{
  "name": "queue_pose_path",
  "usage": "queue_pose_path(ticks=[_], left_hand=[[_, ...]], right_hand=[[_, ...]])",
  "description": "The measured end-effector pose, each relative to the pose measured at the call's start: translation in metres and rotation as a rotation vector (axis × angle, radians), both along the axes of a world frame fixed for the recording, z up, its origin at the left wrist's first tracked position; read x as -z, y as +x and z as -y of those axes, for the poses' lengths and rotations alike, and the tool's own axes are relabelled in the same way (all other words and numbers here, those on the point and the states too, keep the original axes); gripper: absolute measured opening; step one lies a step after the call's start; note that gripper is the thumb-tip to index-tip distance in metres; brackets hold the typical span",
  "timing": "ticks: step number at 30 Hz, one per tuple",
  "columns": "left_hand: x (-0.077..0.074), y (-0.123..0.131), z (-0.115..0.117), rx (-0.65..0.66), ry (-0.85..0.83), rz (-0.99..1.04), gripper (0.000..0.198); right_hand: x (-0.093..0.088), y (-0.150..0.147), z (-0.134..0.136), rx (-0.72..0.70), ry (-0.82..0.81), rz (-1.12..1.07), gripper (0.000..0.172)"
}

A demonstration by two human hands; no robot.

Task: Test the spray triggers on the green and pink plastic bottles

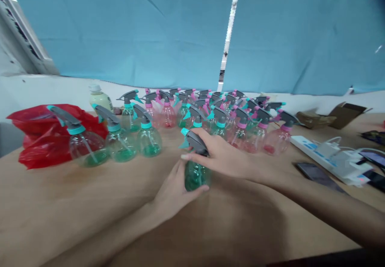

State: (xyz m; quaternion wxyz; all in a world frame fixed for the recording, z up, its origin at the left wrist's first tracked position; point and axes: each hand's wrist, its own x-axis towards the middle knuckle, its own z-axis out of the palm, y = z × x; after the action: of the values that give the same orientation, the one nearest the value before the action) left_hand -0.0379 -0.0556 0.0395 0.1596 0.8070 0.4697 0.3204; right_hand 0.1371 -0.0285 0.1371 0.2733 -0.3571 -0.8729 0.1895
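A green spray bottle (197,176) with a grey and turquoise trigger head stands at the middle of the table, between both my hands. My left hand (173,191) is wrapped round the lower body of the bottle, thumb across its front. From the right, my right hand (218,156) grips the spray head at the neck, its fingers partly hidden behind. To the left stand three more clear green spray bottles (150,142) with turquoise collars. Just behind my right hand is a crowded group of green and pink spray bottles (242,132).
A red plastic bag (39,138) lies at the far left, near a pale green capped bottle (100,98). On the right are a white power strip (325,160) with chargers, a phone (319,175) and a brown carton (345,114). Blue sheeting (150,30) covers the back.
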Motion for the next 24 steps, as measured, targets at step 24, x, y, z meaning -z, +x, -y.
queue_pose_path(ticks=[24], left_hand=[[0.011,0.058,-0.020,0.276,-0.022,0.050,0.088]], right_hand=[[0.043,0.047,-0.007,-0.072,-0.346,-0.698,0.024]])
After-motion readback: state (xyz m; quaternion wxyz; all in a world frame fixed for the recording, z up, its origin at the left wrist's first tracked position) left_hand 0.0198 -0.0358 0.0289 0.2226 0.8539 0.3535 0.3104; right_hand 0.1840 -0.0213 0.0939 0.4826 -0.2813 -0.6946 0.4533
